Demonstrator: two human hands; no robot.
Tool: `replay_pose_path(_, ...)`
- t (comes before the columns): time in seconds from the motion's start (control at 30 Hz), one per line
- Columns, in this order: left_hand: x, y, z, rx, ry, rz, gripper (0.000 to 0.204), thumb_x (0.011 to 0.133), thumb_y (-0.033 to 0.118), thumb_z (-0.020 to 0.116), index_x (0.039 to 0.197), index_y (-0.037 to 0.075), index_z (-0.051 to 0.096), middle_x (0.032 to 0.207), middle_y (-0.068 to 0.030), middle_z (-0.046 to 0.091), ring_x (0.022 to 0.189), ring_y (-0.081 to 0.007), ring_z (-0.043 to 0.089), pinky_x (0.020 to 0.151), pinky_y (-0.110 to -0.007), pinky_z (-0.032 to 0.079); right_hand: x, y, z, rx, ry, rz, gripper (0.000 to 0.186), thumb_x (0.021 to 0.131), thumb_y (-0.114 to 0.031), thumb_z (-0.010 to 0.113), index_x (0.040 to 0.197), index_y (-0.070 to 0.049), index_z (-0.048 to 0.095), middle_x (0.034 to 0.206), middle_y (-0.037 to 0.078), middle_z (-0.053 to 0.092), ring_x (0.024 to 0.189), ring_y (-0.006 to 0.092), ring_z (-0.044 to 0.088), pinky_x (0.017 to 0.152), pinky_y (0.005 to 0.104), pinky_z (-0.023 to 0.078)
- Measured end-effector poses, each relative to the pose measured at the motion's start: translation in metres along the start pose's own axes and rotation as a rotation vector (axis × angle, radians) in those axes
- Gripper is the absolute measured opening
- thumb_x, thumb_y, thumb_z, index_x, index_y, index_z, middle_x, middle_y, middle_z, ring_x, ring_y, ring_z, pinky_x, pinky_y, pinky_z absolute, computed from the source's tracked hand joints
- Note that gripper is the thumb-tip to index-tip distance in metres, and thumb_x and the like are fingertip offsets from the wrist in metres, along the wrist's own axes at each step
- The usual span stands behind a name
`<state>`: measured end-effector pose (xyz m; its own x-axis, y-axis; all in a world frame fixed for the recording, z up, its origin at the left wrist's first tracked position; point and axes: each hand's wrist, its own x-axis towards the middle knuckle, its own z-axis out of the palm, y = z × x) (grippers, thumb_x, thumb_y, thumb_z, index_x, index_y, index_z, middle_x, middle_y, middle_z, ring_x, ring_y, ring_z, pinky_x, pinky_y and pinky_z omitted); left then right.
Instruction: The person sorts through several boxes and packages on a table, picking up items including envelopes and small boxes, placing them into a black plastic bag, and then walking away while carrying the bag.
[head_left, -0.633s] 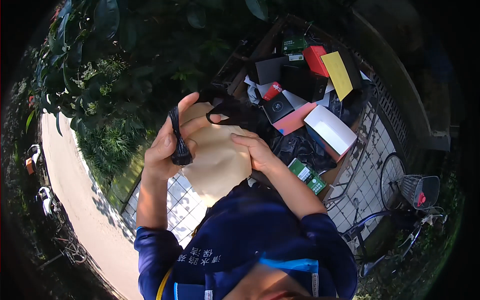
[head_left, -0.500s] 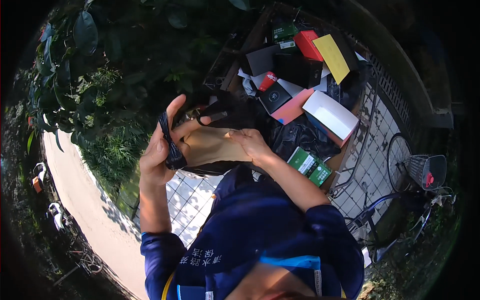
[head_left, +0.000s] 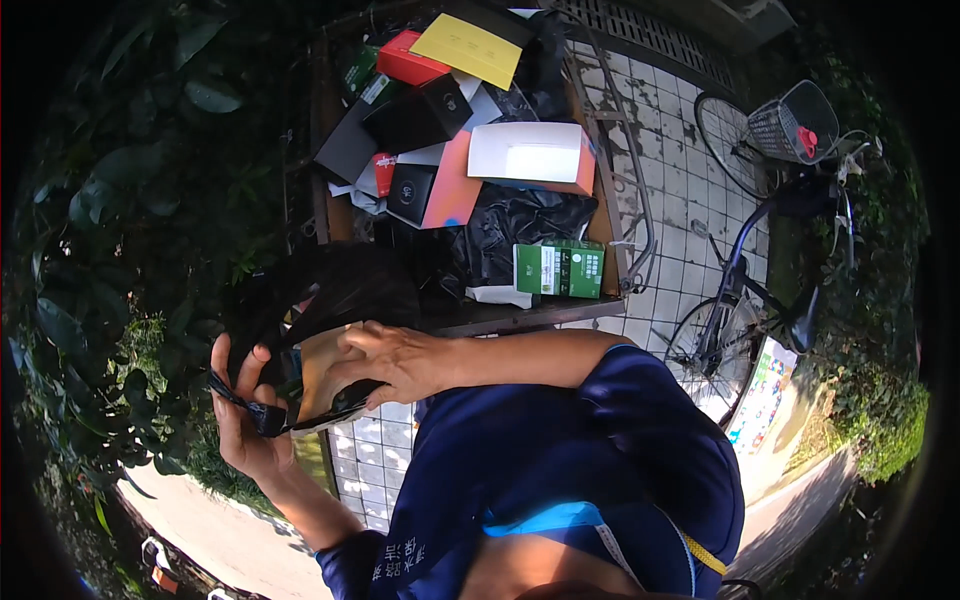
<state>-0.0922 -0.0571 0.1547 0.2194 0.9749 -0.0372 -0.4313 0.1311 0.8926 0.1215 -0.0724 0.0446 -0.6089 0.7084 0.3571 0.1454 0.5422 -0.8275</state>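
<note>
My left hand (head_left: 250,425) holds a black plastic bag (head_left: 350,275) by its twisted rim, which loops across the fingers; two fingertips stick up. The bag's mouth gapes between my hands. A tan piece that looks like paper or card (head_left: 318,372) stands partly inside the mouth. My right hand (head_left: 400,362) reaches across from the right and grips this tan piece, fingers bent over it. Other contents show at the opening, too dark to name.
Ahead stands a cart (head_left: 490,322) heaped with boxes: a yellow flap (head_left: 468,50), a red box (head_left: 410,60), a white open box (head_left: 528,155), a green-and-white box (head_left: 560,270) and black plastic (head_left: 520,225). A bicycle (head_left: 735,270) stands right; bushes (head_left: 130,190) crowd the left.
My view has turned, with the cart shifting left. My right hand has brought the tan piece closer to my left hand and lower into the bag. Both hands keep their grip.
</note>
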Motion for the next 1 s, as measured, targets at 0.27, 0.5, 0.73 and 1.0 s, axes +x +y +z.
replay_pose_path(0.27,-0.004,-0.002,0.039,-0.021,-0.115,-0.059,0.070,0.092,0.023,0.050,0.144,-0.004,0.012,0.125,-0.0284,0.050,0.052,-0.0025,0.034,0.044,-0.015,0.031,-0.006,0.027,0.019,-0.086,0.112,0.172,0.027,0.077,-0.022,0.069,0.091,0.000,0.064,0.094,0.020,0.059,0.075,0.0366,0.063,0.067,0.0425,0.052)
replay_pose_path(0.5,0.006,0.043,0.055,0.000,-0.395,-0.033,0.078,0.092,0.026,0.052,0.143,-0.009,0.005,0.132,-0.0319,0.043,0.051,-0.0022,0.034,0.043,-0.017,0.031,-0.004,-0.075,-0.006,0.115,0.463,0.157,0.024,0.082,-0.019,0.060,0.074,0.003,0.064,0.073,0.017,0.061,0.078,0.0337,0.060,0.068,0.0421,0.050)
replay_pose_path(0.73,-0.002,0.047,0.114,-0.073,-0.692,-0.280,0.099,0.064,0.028,0.070,0.138,-0.013,0.020,0.128,-0.0290,0.044,0.046,-0.0045,0.040,0.044,-0.019,0.033,-0.031,-0.122,0.000,-0.425,1.101,0.311,0.018,0.078,-0.015,0.070,0.077,0.002,0.062,0.069,0.012,0.058,0.063,0.0288,0.061,0.054,0.0359,0.051)
replay_pose_path(1.0,-0.052,0.018,0.177,-0.068,-1.319,-0.353,0.094,0.069,0.030,0.076,0.139,-0.009,0.025,0.127,-0.0238,0.043,0.099,-0.0195,0.051,0.088,-0.028,0.039,-0.080,-0.208,0.043,-0.748,1.421,0.557,0.013,0.076,-0.011,0.069,0.085,-0.004,0.063,0.074,0.011,0.060,0.063,0.0239,0.061,0.055,0.0331,0.048)
